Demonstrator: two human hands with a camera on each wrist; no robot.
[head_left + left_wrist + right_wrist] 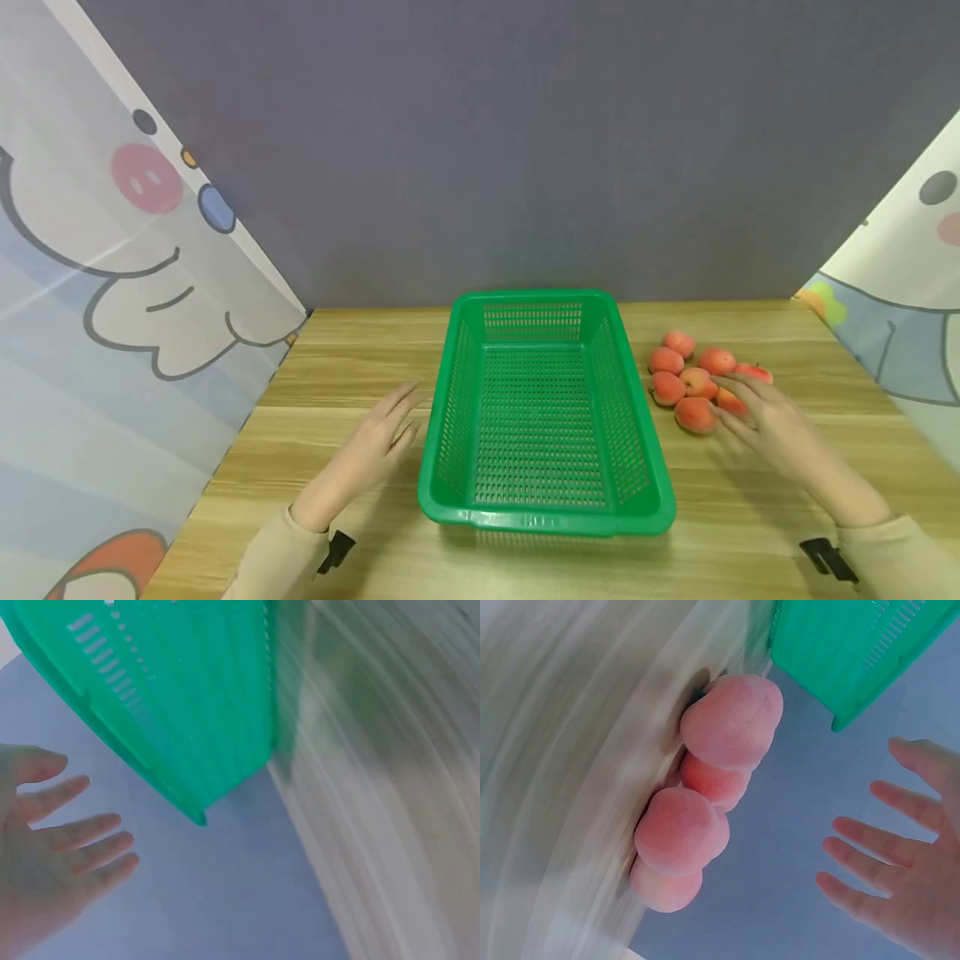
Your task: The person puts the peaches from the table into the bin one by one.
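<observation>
A green plastic basket (442, 417) with perforated walls stands in the middle of the table, with nothing inside it. To its right lies a cluster of several reddish-orange peaches (695, 415), some with a bit of green leaf or stem. My right hand (772, 425) hovers over the right side of the cluster, fingers spread and holding nothing; in the right wrist view a gap shows between the fingertips and the peaches (676, 831). On the basket's left side, my left hand (375, 442) is held in the air with loosely spread fingers, apart from the basket wall (172, 697).
The wood-grain table (360, 358) ends at a plain grey back wall (525, 150). Cartoon-printed sheets (90, 350) hang along the left and right sides. A black strap clip (336, 552) sits at the left sleeve, another (828, 558) at the right.
</observation>
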